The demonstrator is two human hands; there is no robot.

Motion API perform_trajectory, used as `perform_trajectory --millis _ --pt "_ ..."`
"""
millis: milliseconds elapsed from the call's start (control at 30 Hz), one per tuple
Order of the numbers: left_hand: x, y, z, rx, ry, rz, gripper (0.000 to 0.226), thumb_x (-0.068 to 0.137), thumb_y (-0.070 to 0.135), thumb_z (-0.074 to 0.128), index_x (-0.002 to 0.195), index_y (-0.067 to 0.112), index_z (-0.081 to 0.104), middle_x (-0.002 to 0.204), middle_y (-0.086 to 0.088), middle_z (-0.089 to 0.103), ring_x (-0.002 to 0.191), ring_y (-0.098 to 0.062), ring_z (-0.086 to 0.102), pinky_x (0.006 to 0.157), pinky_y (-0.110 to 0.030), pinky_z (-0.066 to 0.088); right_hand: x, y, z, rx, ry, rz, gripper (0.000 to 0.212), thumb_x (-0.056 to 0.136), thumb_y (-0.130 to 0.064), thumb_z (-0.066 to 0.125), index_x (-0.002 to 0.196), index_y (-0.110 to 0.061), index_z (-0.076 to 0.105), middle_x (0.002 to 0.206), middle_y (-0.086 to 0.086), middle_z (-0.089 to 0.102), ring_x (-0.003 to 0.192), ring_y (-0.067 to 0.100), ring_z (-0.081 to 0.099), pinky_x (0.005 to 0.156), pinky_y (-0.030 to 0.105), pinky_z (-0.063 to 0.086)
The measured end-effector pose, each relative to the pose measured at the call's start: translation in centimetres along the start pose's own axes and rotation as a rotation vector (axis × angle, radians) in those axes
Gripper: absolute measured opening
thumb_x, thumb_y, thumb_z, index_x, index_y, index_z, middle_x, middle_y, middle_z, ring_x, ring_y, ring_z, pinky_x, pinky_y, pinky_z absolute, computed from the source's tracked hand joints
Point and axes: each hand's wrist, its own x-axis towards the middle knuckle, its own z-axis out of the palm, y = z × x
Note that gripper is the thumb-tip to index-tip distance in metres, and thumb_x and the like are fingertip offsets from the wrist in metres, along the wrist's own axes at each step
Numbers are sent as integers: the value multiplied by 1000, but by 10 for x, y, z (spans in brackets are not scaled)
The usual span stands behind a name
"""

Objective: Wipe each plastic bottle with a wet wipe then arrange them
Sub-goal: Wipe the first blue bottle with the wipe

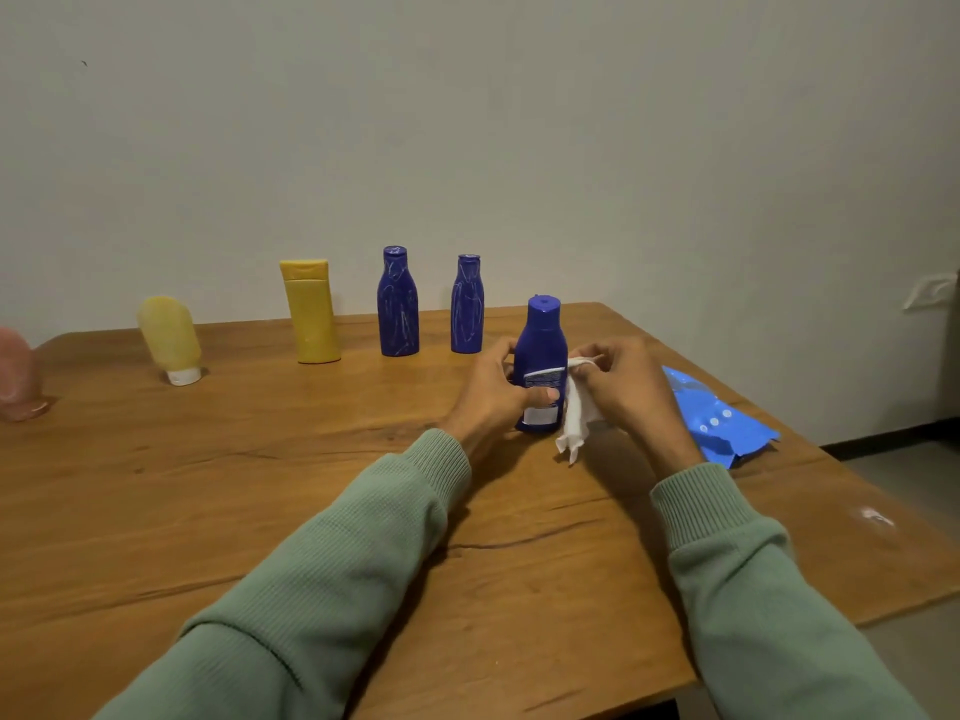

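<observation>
A dark blue plastic bottle (541,345) with a white label stands upright on the wooden table (260,485). My left hand (493,392) grips its lower body, thumb across the label. My right hand (623,387) holds a white wet wipe (575,423) against the bottle's right side; part of the wipe hangs down. Along the back stand two more blue bottles (398,304) (467,305) with white scribble marks, a yellow bottle (310,311), a pale yellow tube (170,339) standing on its white cap, and a pinkish bottle (18,376) at the left edge.
A blue wet wipe pack (719,418) lies on the table to the right of my right hand, near the table's right edge. A plain wall rises right behind the row of bottles. Floor shows at the far right.
</observation>
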Motion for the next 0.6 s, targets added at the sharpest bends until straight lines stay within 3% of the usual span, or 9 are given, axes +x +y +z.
perform_trajectory --millis 67,133,333,600 --pt "0 -1 1 -15 2 -4 49 80 -2 72 115 24 51 104 6 64 95 -12 64 69 -24 52 0 2 2 -35 23 10 12 93 -21 54 102 -22 62 94 -2 63 81 13 61 70 35 55" --pt "0 -1 2 0 1 4 50 79 -2 73 116 23 51 103 7 63 94 -11 63 68 -21 49 0 4 1 -49 54 33 14 93 -19 52 103 -22 61 90 -3 62 76 13 61 68 39 57" --pt "1 -1 2 76 -4 6 53 79 2 75 118 25 48 99 15 56 86 1 54 67 -16 43 -1 6 -6 -65 103 19 11 92 -12 52 95 -17 62 83 -1 59 65 4 52 49 23 37" --pt "0 -2 1 73 4 -21 59 76 -2 76 121 23 48 105 8 61 91 -5 59 71 -21 49 -1 5 -6 -53 90 12 11 91 -10 53 89 -19 59 74 -7 53 66 3 50 56 24 45"
